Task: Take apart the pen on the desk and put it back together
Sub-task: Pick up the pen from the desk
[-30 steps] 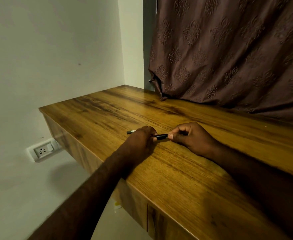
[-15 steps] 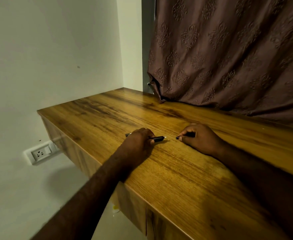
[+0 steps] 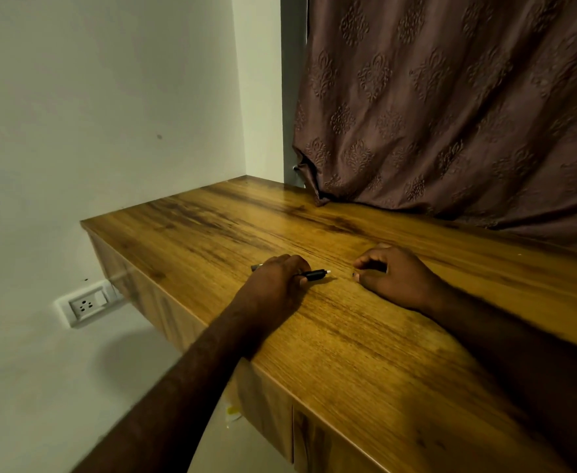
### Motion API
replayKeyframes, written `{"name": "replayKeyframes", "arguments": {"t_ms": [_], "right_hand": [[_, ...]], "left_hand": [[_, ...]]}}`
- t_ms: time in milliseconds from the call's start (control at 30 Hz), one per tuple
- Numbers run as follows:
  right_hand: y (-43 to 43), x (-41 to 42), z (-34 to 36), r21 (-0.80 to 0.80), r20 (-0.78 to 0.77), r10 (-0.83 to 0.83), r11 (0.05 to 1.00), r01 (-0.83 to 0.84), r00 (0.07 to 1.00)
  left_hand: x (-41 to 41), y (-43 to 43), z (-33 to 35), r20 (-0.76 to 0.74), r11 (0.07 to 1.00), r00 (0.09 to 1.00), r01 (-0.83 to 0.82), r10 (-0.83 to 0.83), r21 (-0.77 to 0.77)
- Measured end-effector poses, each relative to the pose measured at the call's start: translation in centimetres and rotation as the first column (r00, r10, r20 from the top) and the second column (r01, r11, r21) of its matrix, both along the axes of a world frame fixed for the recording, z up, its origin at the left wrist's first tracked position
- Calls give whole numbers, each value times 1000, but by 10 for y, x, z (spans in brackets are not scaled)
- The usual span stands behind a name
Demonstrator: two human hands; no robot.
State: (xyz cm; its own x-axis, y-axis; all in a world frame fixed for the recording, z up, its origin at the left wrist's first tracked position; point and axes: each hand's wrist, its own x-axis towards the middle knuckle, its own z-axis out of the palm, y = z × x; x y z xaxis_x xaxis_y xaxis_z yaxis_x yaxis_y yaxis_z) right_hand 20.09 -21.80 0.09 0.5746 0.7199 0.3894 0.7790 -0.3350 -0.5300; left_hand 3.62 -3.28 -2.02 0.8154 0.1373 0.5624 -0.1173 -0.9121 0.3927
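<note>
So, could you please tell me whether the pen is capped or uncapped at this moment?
Uncapped: the pen, held on the desk by the left hand, shows a bare pale tip. The right hand rests apart; whether it holds the cap, cannot tell.

Desk shows wood grain, smooth with a soft sheen at the far end. Pen looks like glossy black plastic with a pale tip. Curtain is brown cloth, embossed pattern. Wall painted matt; socket white plastic.
</note>
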Motion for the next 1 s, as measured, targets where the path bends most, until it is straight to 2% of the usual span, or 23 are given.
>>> {"name": "replayKeyframes", "arguments": {"t_ms": [67,167,300,433,867,1000], "right_hand": [[4,-8,3,100,28,-32,995,29,999],[15,-28,10,260,-121,59,965,-26,991],[24,-45,4,298,-356,200,950,-92,913],[22,-44,3,315,-490,232,946,-77,840],[21,-43,3,239,-404,177,967,-83,897],[18,-39,5,264,-462,102,964,27,881]], "left_hand": [[0,1,-1,2,1000,1000,6,-6,4],[2,2,-2,25,1000,1000,2,-2,16],[2,1,-3,47,1000,999,-1,0,28],[2,1,-2,31,1000,999,-9,8,19],[0,-2,-1,39,1000,999,7,-6,-9],[-1,-1,0,25,999,1000,-18,19,-46]]}}
